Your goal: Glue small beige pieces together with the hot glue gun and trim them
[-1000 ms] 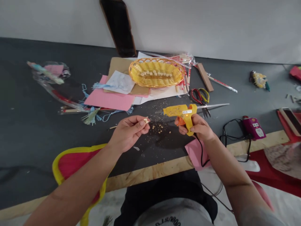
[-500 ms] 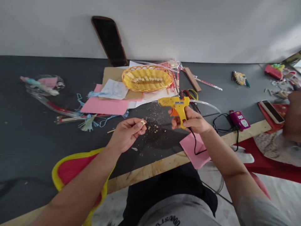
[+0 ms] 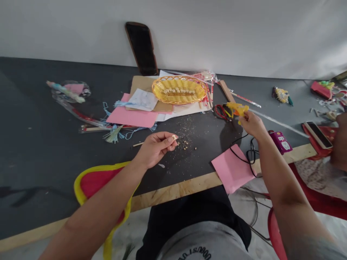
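My left hand (image 3: 158,147) pinches a small pale piece (image 3: 174,137) between thumb and fingertips, above the dark table near scattered wooden crumbs (image 3: 185,143). Farther right, my right hand (image 3: 252,124) is wrapped round the handle of a yellow glue gun (image 3: 237,108), beside red-handled scissors (image 3: 222,112). A long clear glue stick (image 3: 282,123) extends from the back of the gun. Behind my hands, a yellow woven basket (image 3: 179,97) holds a row of small pale pieces and rests on papers.
A phone (image 3: 142,48) leans against the wall. Pink paper (image 3: 233,168) and a purple box (image 3: 280,142) lie near the front edge. Tassels (image 3: 114,134) and wrapped sticks are at left. Another person's arm (image 3: 340,142) shows at far right.
My right hand has moved right and away from me with the glue gun, bringing it beside the scissors. My left hand still pinches the small piece. The view has shifted slightly.
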Demonstrator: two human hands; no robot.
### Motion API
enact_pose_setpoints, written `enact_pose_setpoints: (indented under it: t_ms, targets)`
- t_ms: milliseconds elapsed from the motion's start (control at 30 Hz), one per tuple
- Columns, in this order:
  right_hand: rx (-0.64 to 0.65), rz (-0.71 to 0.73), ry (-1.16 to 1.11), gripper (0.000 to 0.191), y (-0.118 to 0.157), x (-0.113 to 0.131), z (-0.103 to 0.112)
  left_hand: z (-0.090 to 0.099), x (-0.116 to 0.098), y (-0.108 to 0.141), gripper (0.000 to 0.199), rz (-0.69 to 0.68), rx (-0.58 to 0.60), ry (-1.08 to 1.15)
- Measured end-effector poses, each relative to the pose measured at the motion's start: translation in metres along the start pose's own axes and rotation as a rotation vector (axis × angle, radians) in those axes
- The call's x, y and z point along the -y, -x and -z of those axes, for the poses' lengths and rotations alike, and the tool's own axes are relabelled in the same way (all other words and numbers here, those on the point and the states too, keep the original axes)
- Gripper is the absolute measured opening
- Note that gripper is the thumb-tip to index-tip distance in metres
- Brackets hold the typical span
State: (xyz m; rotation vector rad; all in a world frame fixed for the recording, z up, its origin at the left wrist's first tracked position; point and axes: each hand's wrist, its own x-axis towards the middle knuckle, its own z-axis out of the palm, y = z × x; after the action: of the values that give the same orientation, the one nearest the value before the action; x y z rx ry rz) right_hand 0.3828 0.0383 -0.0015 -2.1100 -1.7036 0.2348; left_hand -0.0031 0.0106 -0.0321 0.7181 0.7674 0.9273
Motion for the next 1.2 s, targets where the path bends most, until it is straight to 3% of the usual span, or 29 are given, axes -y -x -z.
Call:
enact_pose_setpoints:
  t_ms: [33, 133, 167, 233, 333, 533, 633, 767, 833, 1200]
  targets:
    - [-0.039, 0.027, 0.112, 0.021, 0.005, 0.004, 0.001, 0.000, 0.000, 0.000, 0.026, 0.008, 0.002, -0.002]
    - [-0.036, 0.142, 0.126, 0.021, 0.030, 0.037, -0.002, -0.001, 0.001, 0.000, 0.026, 0.048, 0.002, -0.015]
    - [0.028, 0.219, 0.091, 0.018, 0.040, 0.051, -0.007, -0.001, 0.001, 0.001, 0.027, 0.065, 0.002, -0.022]
    - [0.292, 0.476, -0.075, 0.013, 0.060, 0.080, -0.020, -0.001, 0.001, 0.001, 0.028, 0.100, 0.008, -0.042]
    - [0.516, 0.619, -0.094, 0.012, 0.078, 0.110, -0.043, -0.001, 0.002, 0.002, 0.028, 0.123, 0.017, -0.070]
    - [0.649, 0.685, -0.036, 0.019, 0.074, 0.115, -0.058, 0.001, 0.002, 0.002, 0.027, 0.122, 0.019, -0.087]
    - [0.589, 0.683, -0.152, 0.015, 0.073, 0.119, -0.057, -0.001, 0.002, 0.002, 0.029, 0.124, 0.029, -0.088]
    - [0.321, 0.600, -0.553, 0.009, 0.080, 0.137, -0.061, -0.002, 0.002, 0.003, 0.033, 0.154, 0.024, -0.109]
    - [0.245, 0.569, -0.663, 0.009, 0.083, 0.146, -0.065, -0.003, 0.001, 0.003, 0.034, 0.167, 0.014, -0.115]
    - [0.225, 0.633, -0.753, 0.008, 0.093, 0.153, -0.078, -0.003, 0.004, 0.004, 0.032, 0.153, 0.030, -0.142]
